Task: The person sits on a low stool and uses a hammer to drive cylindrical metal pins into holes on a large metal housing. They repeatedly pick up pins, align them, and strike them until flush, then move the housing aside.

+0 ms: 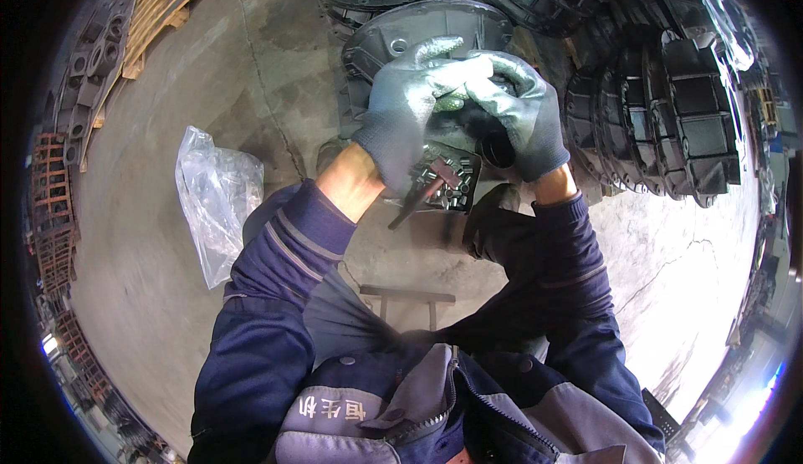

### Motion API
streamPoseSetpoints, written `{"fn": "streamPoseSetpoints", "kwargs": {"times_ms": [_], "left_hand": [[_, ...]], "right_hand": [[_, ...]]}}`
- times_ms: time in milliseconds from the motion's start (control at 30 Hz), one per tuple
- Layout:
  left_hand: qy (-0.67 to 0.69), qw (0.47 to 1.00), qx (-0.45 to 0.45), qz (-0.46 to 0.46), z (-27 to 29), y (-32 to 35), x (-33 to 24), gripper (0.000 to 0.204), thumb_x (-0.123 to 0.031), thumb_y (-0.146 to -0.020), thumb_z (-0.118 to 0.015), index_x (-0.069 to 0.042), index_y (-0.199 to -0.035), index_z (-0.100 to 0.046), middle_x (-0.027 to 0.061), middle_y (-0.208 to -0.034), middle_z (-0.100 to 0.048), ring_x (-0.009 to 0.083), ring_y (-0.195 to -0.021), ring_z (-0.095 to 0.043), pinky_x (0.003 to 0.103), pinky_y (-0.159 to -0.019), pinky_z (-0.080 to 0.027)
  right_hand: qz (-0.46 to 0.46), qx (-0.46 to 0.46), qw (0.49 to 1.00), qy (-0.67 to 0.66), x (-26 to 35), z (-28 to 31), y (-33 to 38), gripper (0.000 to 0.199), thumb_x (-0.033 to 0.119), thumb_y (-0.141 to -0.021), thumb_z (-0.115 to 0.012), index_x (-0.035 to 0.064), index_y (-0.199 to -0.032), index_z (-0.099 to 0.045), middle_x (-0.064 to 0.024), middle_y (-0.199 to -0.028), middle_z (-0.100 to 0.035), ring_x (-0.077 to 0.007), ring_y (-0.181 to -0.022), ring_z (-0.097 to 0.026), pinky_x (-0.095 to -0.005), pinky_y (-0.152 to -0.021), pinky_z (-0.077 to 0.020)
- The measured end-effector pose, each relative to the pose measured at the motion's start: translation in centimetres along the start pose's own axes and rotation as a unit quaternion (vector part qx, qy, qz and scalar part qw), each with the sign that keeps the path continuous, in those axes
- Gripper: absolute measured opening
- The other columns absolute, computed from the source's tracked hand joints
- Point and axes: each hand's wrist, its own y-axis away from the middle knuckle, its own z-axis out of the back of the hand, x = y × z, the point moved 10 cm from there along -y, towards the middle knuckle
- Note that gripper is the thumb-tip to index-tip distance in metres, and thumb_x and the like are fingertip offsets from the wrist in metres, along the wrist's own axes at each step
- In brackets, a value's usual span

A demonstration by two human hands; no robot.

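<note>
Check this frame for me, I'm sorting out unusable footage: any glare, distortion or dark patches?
Head view: strong glare washes out the floor at lower right; fisheye bends the wooden pallet near the rim; corners black; gloved left hand and right hand sharp, evenly lit.

Dark round part (pixel 493 142) between gloved hands

A: We're looking down at our own kit: grey coated work gloves on the left hand (pixel 407 104) and the right hand (pixel 517 113).

B: And we're in dark navy sleeves with thin grey stripes, jacket front grey-panelled, zipped, with orange stitched characters.
</note>
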Motion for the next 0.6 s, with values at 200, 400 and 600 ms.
{"fn": "streamPoseSetpoints", "kwargs": {"times_ms": [200,400,600], "left_hand": [[-0.037,0.999,0.017,-0.028,1.4,-1.2,0.1,0.036,-0.004,-0.095,-0.068,0.001,-0.131,-0.065,0.0093,-0.116,-0.072,0.0156,-0.101,-0.069,0.027,-0.091,-0.055],[-0.056,0.996,0.067,-0.019,0.6,-1.3,-0.3,0.038,-0.005,-0.096,-0.067,0.001,-0.133,-0.064,0.0095,-0.117,-0.072,0.0156,-0.104,-0.069,0.027,-0.093,-0.056],[-0.049,0.991,0.123,0.025,-0.4,-1.3,1.6,0.041,-0.011,-0.097,-0.066,0.004,-0.135,-0.061,0.0124,-0.122,-0.072,0.0172,-0.108,-0.070,0.029,-0.094,-0.056]], "right_hand": [[-0.103,-0.001,0.989,-0.110,-2.4,0.2,0.2,0.044,-0.004,-0.084,-0.069,-0.0033,-0.128,-0.066,-0.0088,-0.115,-0.074,-0.0129,-0.102,-0.068,-0.0277,-0.090,-0.0562],[-0.070,0.008,0.997,-0.041,-1.8,0.9,0.2,0.048,-0.008,-0.079,-0.068,-0.0023,-0.127,-0.067,-0.0078,-0.112,-0.074,-0.0125,-0.094,-0.069,-0.0258,-0.081,-0.0570],[-0.020,0.006,0.996,0.084,-1.3,2.1,0.4,0.043,0.010,-0.081,-0.083,0.0014,-0.122,-0.071,-0.0076,-0.106,-0.074,-0.0120,-0.089,-0.069,-0.0265,-0.077,-0.0563]]}}
